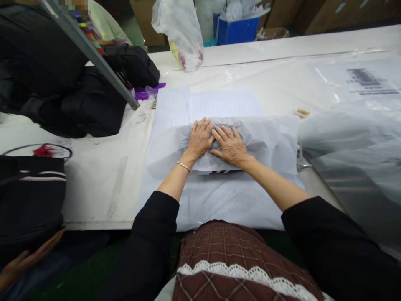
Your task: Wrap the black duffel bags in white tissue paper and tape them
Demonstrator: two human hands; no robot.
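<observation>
Under both of my hands lies a sheet of thin white tissue paper (278, 138), draped over a dark item (228, 171) whose black edge peeks out along the front. Its kind is hidden by the paper. My left hand (200, 138) presses flat on the paper with fingers stretched out. Beside it my right hand (230, 145) also lies flat, fingers spread, its fingertips close to the left thumb. More white sheets (225, 200) are spread beneath the wrapped item on the table.
Black bags (94, 100) are piled at the left behind a metal post (103, 62). A co-worker's hand (34, 255) supports a black bag (31, 196) at the lower left. Clear plastic bags (354, 146) cover the right side. A plastic bag (184, 33) and a blue box (238, 31) are at the back.
</observation>
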